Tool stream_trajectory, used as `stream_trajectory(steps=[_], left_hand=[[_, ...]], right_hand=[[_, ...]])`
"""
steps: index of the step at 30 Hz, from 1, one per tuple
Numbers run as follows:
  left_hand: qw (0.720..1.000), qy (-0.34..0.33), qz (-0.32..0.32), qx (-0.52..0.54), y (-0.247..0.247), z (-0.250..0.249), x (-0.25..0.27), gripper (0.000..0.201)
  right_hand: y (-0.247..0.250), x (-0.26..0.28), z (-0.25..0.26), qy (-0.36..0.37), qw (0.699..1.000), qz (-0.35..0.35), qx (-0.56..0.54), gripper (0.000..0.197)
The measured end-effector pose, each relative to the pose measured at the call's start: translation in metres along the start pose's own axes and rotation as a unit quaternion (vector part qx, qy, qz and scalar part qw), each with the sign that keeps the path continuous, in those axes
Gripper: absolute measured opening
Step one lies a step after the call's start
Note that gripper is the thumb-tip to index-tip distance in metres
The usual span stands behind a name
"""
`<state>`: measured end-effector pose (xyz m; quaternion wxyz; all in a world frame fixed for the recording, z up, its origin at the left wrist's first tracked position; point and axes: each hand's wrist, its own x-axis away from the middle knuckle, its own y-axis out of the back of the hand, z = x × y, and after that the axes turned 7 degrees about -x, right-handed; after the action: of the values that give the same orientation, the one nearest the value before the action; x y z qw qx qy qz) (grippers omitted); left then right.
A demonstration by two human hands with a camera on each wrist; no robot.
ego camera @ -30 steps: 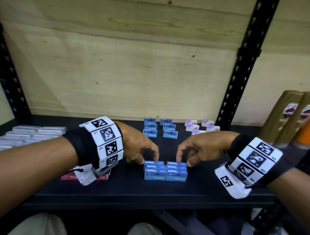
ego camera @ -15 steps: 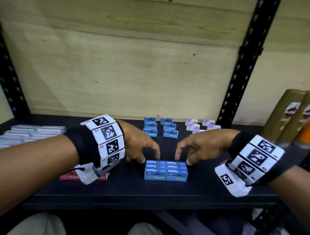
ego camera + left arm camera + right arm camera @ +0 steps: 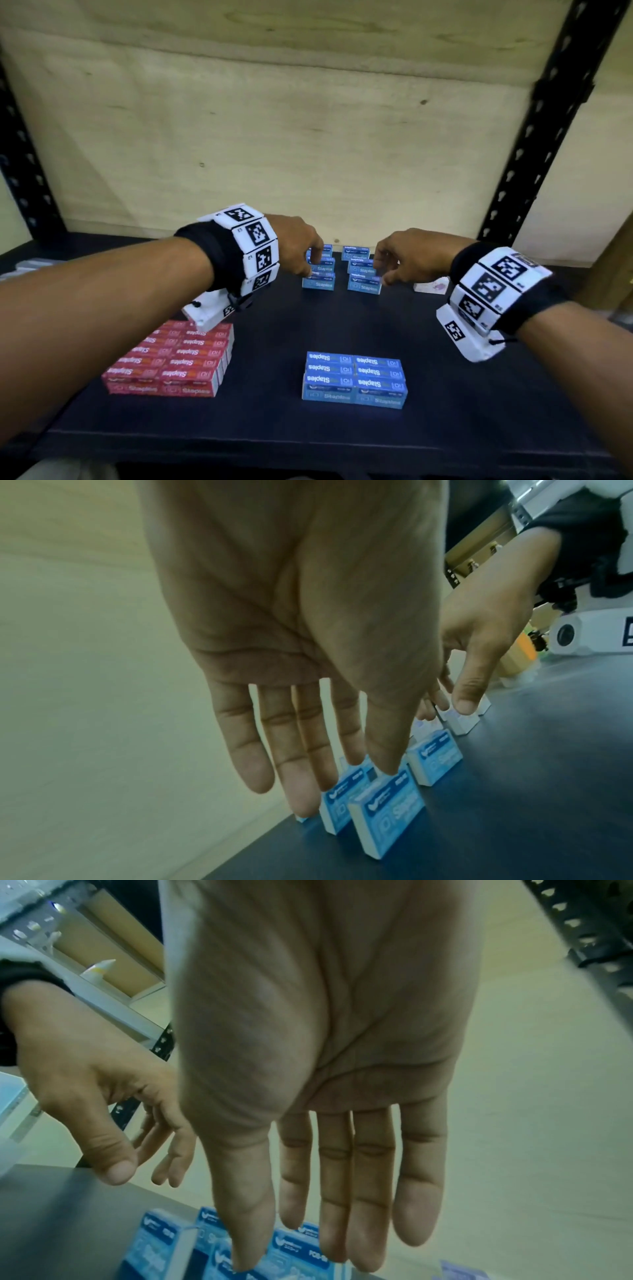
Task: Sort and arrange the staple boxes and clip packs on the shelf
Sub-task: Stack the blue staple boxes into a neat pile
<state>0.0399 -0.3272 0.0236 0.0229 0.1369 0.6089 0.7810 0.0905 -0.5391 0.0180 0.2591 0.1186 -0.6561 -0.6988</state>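
Small blue staple boxes stand at the back of the black shelf [image 3: 462, 411] in a left column [image 3: 320, 283] and a right column [image 3: 364, 287]. My left hand [image 3: 310, 270] hovers over the left column with straight fingers, and its fingertips [image 3: 387, 767] touch the box tops [image 3: 387, 813]. My right hand [image 3: 381, 274] reaches over the right column, fingers [image 3: 363, 1253] straight above the boxes [image 3: 294, 1256], holding nothing. A tidy block of blue boxes [image 3: 354, 380] sits front centre. A block of red staple boxes [image 3: 171, 359] lies front left. A white and purple clip pack [image 3: 432, 285] shows behind my right hand.
A plywood back wall [image 3: 274, 154] closes the shelf. Black perforated uprights [image 3: 534, 137] stand at the right and left. Pale flat packs [image 3: 27, 265] lie at the far left edge. Bare shelf lies between the front block and the back columns.
Both hands left the front blue block and moved back to the rear columns of blue boxes. The view shifted, and the red block now shows in full.
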Motion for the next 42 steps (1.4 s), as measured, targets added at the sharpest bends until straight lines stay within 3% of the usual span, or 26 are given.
stream_trajectory(steps=[8,15,25,34,42], left_hand=[[0.998,0.002,0.056,-0.04,-0.003,-0.006,-0.03,0.034],[0.996,-0.003,0.059,-0.066,-0.001,-0.017,-0.036,0.022],[0.991,-0.056,0.12,0.01,0.004,-0.032,-0.003,0.015],[0.988,-0.058,0.13,0.052,-0.005,-0.04,0.036,0.017],[0.986,-0.074,0.136,0.065,-0.01,-0.035,0.06,0.017]], right_hand=[[-0.005,-0.024,0.0,-0.019,0.998,0.066,0.007,0.03],[-0.008,-0.024,0.002,-0.02,0.999,0.049,0.007,0.024],[-0.014,0.012,0.006,-0.003,0.996,0.082,-0.028,0.015],[-0.024,0.057,0.018,0.0,0.996,0.078,-0.041,0.017],[-0.025,0.083,0.022,0.016,0.991,0.118,-0.066,0.019]])
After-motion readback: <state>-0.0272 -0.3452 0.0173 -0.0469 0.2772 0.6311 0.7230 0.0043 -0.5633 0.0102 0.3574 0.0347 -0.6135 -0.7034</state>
